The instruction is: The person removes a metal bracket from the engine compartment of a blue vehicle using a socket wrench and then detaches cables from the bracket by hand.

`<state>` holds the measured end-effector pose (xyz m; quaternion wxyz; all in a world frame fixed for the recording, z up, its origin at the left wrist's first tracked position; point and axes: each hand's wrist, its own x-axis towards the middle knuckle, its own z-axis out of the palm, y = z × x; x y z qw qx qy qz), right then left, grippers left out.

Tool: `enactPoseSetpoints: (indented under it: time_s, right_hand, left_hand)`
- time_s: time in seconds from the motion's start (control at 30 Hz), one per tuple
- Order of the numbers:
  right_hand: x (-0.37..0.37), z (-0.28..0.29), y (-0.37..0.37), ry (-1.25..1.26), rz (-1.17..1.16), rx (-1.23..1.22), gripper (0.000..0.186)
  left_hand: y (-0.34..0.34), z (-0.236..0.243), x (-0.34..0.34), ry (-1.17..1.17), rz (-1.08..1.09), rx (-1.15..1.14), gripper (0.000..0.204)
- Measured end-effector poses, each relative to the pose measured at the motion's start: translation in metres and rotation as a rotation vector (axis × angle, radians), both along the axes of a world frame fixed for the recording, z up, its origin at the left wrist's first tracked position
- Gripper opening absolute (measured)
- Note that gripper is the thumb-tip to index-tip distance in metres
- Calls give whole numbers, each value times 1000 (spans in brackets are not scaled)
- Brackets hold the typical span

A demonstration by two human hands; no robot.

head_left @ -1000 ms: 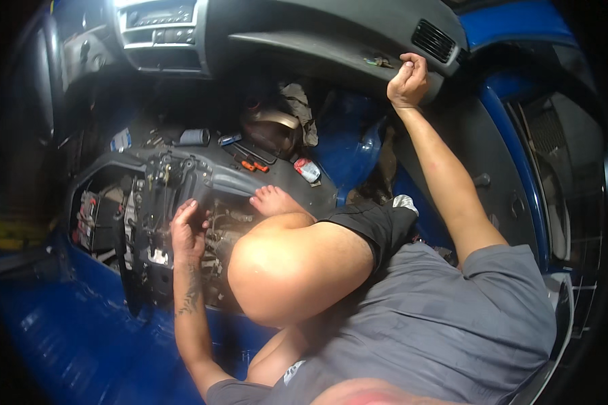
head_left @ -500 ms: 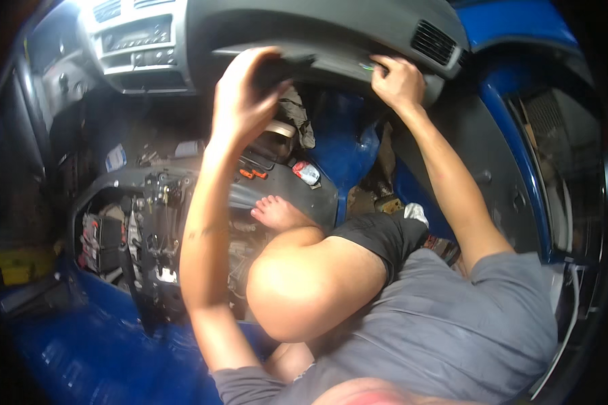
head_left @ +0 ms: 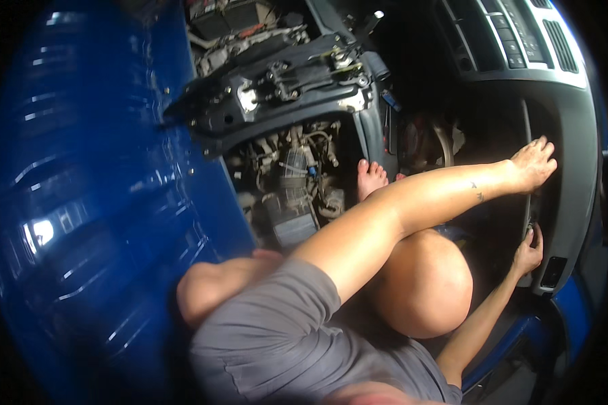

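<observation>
My left hand (head_left: pixel 534 166) reaches across above my raised knee to the grey dashboard (head_left: pixel 579 162). Its fingers are spread and lie over the dashboard's front, beside a thin pale edge strip (head_left: pixel 525 125); nothing shows in its grasp. Lower along the same edge is my right hand (head_left: pixel 529 252). Its thumb and forefinger are pinched together at the strip's end, around something small and dark that I cannot make out. A dark air vent (head_left: pixel 554 271) sits in the dashboard's end, just beside the right hand. The space under the dashboard is in deep shadow.
An exposed engine (head_left: pixel 297 179) with hoses shows through a floor opening beside my bare foot (head_left: pixel 371 177). A black bracket frame with linkages (head_left: pixel 277 88) crosses over it. Ribbed blue metal panel (head_left: pixel 94 202) fills the left. The centre console (head_left: pixel 510 40) stands at the upper right.
The whole view has turned, so the dashboard now runs down the right side. My left hand, earlier blurred and lifted near a dark shape, now rests on the dashboard. The right hand stays at its edge.
</observation>
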<state>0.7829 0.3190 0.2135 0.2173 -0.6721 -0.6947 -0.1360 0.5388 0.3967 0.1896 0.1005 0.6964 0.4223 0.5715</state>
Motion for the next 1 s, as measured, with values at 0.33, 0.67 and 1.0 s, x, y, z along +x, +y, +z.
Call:
enactPoseSetpoints:
  time_s: [0.33, 0.67, 1.0]
  right_hand:
    - [3, 10, 2, 9, -21, -34, 26]
    - [-4, -3, 2, -68, -316, 171, 39]
    - [-51, -22, 4, -159, -548, 178, 40]
  left_hand:
    - [-78, -74, -33, -426, -39, 38, 22]
    - [-164, -167, -4, -326, -402, -709, 14]
    - [-157, -147, -60, -389, -218, -812, 15]
